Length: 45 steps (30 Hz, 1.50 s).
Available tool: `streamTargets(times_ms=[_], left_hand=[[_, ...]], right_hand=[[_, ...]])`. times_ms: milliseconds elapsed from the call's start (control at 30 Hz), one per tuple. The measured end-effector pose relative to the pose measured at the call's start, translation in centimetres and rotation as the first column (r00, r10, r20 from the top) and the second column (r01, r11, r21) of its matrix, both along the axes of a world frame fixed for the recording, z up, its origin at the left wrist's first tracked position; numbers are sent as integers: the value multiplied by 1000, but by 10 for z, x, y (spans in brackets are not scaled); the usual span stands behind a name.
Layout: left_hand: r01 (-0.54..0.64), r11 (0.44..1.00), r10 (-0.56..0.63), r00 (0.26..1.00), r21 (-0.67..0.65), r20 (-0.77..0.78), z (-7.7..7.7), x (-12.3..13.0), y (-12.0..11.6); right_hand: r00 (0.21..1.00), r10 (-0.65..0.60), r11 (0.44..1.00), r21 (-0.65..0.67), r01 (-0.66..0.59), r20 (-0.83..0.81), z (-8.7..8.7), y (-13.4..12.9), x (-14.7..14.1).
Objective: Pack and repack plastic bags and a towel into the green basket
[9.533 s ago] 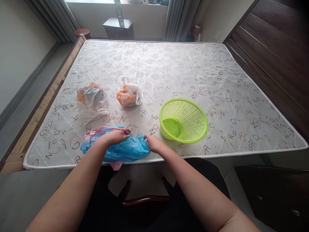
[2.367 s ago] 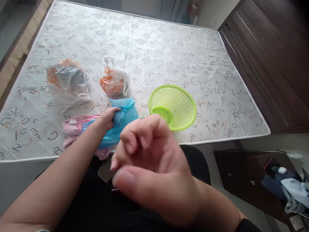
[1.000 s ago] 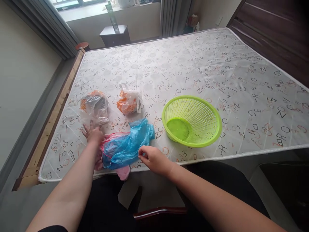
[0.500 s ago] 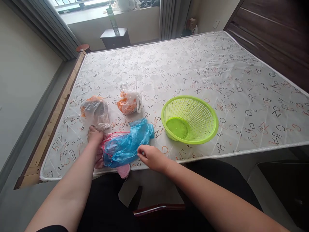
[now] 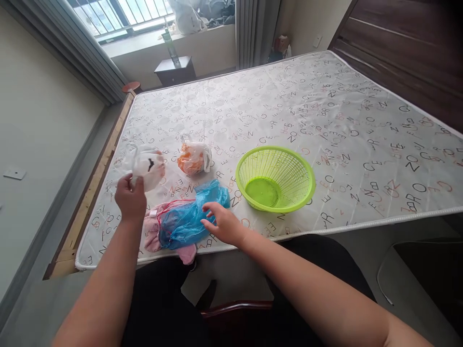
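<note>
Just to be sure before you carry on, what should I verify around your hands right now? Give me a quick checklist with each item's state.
1. Left hand gripping the white plastic bag: ok, fingers closed on it.
2. Contents of the white plastic bag: cannot tell, only a dark patch shows through.
3. Right hand free: ok, open beside the blue plastic bag; contact cannot tell.
4. Orange-filled plastic bag apart from the other bags: ok.
5. Green plastic basket mouth up on the mattress: ok.
6. Pink cloth fully on the mattress: not ok, a fold hangs past the edge.
</note>
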State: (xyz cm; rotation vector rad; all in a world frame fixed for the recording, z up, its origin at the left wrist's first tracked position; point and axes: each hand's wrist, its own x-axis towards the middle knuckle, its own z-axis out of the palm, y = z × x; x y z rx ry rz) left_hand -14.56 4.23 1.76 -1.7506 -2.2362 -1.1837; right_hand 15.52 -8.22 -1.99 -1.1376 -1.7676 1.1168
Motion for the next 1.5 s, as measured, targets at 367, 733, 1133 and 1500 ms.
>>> streamTargets(times_ms=[367, 733, 1133, 1500], left_hand=[[611, 781, -623, 779, -130, -78, -42, 133, -94], [605, 764, -611, 790, -225, 51, -32, 128, -53], [739, 498, -791, 601, -455, 111, -36, 132, -62], [680, 704, -615, 728, -203, 304, -20, 108, -53]], right_hand=[[937, -85, 992, 118, 47, 339, 14, 18, 25], [873, -248, 948, -82, 308, 420, 0, 20, 43], [929, -343, 936, -39, 351, 136, -14, 25, 28], [931, -364, 897, -266, 352, 3, -16, 24, 23]])
